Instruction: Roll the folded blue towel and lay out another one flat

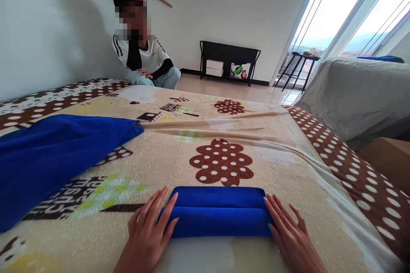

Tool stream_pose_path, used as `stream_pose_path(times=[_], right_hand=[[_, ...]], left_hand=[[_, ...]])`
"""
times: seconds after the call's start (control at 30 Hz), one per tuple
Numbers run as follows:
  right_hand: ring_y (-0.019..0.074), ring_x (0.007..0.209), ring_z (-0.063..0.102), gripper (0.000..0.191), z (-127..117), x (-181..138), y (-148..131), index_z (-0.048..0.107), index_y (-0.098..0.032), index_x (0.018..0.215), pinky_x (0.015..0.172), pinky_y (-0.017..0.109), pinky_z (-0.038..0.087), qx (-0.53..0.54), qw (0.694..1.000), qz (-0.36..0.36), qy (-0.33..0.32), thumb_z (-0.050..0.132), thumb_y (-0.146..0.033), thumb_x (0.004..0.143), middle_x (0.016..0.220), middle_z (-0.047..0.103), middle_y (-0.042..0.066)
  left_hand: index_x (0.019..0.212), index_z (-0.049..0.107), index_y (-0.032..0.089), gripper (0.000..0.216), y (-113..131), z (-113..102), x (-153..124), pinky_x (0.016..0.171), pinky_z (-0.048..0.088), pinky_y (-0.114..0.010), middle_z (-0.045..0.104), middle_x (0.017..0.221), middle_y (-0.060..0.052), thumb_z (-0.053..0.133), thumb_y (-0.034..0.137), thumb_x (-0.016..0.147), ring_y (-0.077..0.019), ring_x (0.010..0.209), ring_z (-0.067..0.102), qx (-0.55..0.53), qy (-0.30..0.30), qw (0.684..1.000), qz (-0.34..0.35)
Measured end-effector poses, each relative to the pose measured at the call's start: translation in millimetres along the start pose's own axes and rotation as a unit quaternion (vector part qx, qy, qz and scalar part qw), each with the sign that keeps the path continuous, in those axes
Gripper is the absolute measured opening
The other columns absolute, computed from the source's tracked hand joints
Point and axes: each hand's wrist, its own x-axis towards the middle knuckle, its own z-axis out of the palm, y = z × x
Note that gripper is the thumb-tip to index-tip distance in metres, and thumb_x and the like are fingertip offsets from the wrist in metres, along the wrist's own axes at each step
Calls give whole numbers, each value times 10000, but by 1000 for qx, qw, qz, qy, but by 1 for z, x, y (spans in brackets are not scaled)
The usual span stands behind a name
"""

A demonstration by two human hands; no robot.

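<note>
A blue cloth, folded into a neat flat rectangle, lies on the patterned blanket right in front of me. At its left end rests my left hand, fingers stretched out and touching the edge. My right hand lies along the opposite end, its fingers extended against the cloth. Neither hand grips anything. Under the near side of the folded cloth shows a pale, smooth surface. Farther left, a second blue cloth is spread out loosely, partly cut off by the frame edge.
Beyond the bed a person sits by the wall with hands at the knees. A black rack holding a white box stands at the far wall. On the right are a stool, a plastic-covered piece of furniture and a cardboard box.
</note>
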Motion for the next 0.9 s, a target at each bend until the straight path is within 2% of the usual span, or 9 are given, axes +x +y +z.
stream_pose_path(times=[0.13, 0.23, 0.3, 0.4, 0.47, 0.57, 0.7, 0.77, 0.9], right_hand=[[181, 1266, 555, 611, -10, -11, -13, 449, -187, 1448, 1076, 344, 271, 14, 998, -48, 37, 452, -95, 844, 1381, 596, 61], [176, 1150, 611, 559, -9, 3, -19, 536, -188, 1343, 1030, 346, 311, 52, 997, -16, 48, 444, -62, 806, 1252, 677, 45], [177, 1084, 624, 485, -7, 20, -14, 580, -200, 1252, 1007, 356, 350, 98, 995, 19, 7, 442, -59, 809, 1177, 695, 37], [177, 937, 637, 374, -5, 53, -3, 606, -183, 1171, 913, 354, 437, 134, 987, 62, -68, 444, -84, 849, 1012, 705, 44], [211, 945, 639, 363, -2, 75, -6, 620, -153, 1161, 909, 401, 454, 118, 987, 75, -78, 411, -74, 875, 1008, 703, 84], [262, 1214, 563, 474, 6, 100, -30, 560, -142, 1317, 1048, 470, 395, 108, 991, 42, -68, 384, -62, 884, 1309, 620, 133], [214, 1442, 341, 656, 16, 107, -56, 285, -181, 1540, 1172, 406, 314, 128, 988, -33, -77, 482, -224, 917, 1575, 360, 45], [209, 1461, 311, 668, 18, 97, -48, 215, -197, 1564, 1188, 428, 297, 131, 988, -36, -81, 468, -275, 951, 1597, 309, 30], [209, 1448, 343, 627, 22, 68, -8, 181, -212, 1571, 1165, 459, 333, 128, 988, -19, -80, 428, -292, 1000, 1574, 355, 54]], left_hand=[[1318, 582, 285, 454, 14, -17, -14, 1015, 313, -374, 706, 1242, -34, 528, 179, 880, -202, 1104, 648, -73, -26, 997, 31], [1223, 621, 258, 449, 24, -13, -6, 974, 312, -415, 725, 1183, -41, 420, 76, 864, -212, 1083, 661, -98, -21, 994, -31], [1152, 643, 231, 440, 22, -6, 10, 952, 319, -430, 740, 1107, -49, 399, 29, 845, -219, 1045, 670, -83, -50, 995, -38], [1042, 663, 180, 367, 16, 0, 46, 921, 347, -471, 736, 975, -79, 395, 27, 842, -249, 946, 677, -51, -144, 987, -41], [986, 671, 155, 378, 22, 4, 70, 918, 356, -510, 723, 912, -105, 341, 17, 861, -270, 909, 675, -37, -173, 983, -47], [1155, 649, 152, 401, 47, 16, 94, 1028, 334, -497, 709, 1145, -133, 374, 62, 878, -270, 1128, 628, -56, -178, 982, 8], [1465, 419, 195, 639, 64, 34, 93, 1149, 279, -398, 496, 1506, -70, 573, 303, 854, -230, 1397, 429, -101, -197, 971, 88], [1514, 336, 247, 667, 49, 35, 81, 1150, 279, -426, 444, 1546, -49, 556, 381, 899, -243, 1419, 400, -106, -201, 970, 86], [1543, 258, 300, 606, 2, 33, 57, 1134, 290, -444, 462, 1533, -46, 434, 472, 989, -238, 1385, 443, -108, -199, 972, 57]])
